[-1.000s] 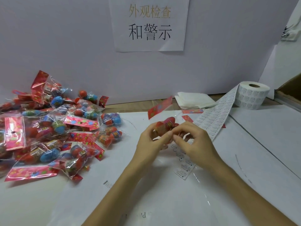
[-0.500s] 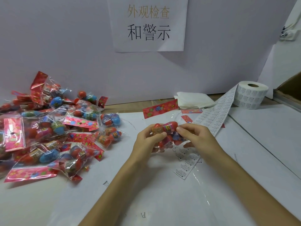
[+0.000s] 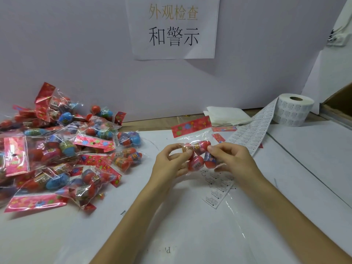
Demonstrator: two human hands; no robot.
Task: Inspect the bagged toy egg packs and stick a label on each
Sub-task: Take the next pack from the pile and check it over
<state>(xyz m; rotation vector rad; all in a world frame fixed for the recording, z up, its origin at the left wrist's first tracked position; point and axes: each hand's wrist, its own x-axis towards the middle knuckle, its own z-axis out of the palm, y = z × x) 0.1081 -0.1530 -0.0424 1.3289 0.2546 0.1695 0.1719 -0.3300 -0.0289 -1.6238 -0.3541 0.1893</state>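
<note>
Spanning the white paper-covered worktop (image 3: 285,178), the heap of bagged packs (image 3: 57,153) sits far left while the left hand (image 3: 169,164) and right hand (image 3: 234,162) pinch 1 clear bag of red toy eggs (image 3: 198,155) aloft; turning it slowly should reveal defects before labelling.

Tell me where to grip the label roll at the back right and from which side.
Grip the label roll around its curved outer wall from above. It stands on end, core hole up. Avoid its left side, where the label strip peels off towards the hands.
</note>
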